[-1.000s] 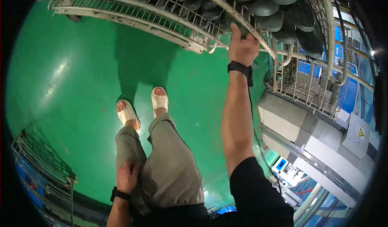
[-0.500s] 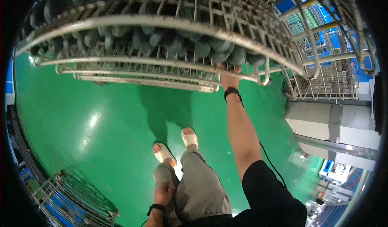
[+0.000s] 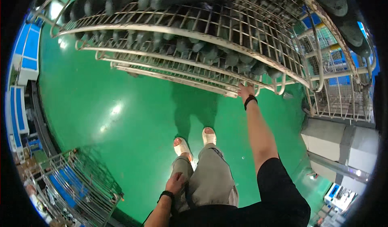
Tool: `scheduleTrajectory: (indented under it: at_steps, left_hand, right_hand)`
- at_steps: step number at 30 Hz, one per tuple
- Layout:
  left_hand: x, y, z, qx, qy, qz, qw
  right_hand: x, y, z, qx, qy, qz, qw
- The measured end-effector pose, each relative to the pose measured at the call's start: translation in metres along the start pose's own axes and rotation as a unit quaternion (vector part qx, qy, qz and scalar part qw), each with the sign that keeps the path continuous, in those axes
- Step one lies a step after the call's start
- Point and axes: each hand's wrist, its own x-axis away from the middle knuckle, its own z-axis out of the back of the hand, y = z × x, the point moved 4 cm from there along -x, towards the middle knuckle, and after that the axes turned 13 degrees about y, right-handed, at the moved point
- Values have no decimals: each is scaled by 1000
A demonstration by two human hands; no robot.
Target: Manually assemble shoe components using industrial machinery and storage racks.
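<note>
A tall white wire rack (image 3: 194,33) stands in front of me, its shelves loaded with rows of dark, rounded pieces (image 3: 121,0) whose kind I cannot make out. My right arm reaches forward to the rack's lower right end. There my right hand (image 3: 246,92) has its fingers curled round a rail; part of the grip is hidden. My left hand (image 3: 175,183) hangs beside my left thigh, fingers curled in, with nothing visible in it. Each wrist wears a black band.
Another wire rack with blue panels (image 3: 72,186) stands at the lower left. More wire baskets (image 3: 343,93) sit at the right, above a grey-and-white block (image 3: 331,136). Blue and white machines (image 3: 26,61) line the left edge. Underfoot is shiny green floor (image 3: 133,146).
My right hand has moved lower on the rack's right end, and more of it shows. The rack looks turned and shifted right in view, partly as my head moved. My left hand remains by my thigh.
</note>
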Motion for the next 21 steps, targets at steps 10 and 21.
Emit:
scheduleTrajectory:
  at_steps: [10,21]
  left_hand:
    - [4,31,26,-68,31,-84,994]
    - [-76,16,24,-786,-207,-355,463]
  right_hand:
    - [199,165,107,295,-199,373,857]
    - [245,477,325,68,-65,-187,978]
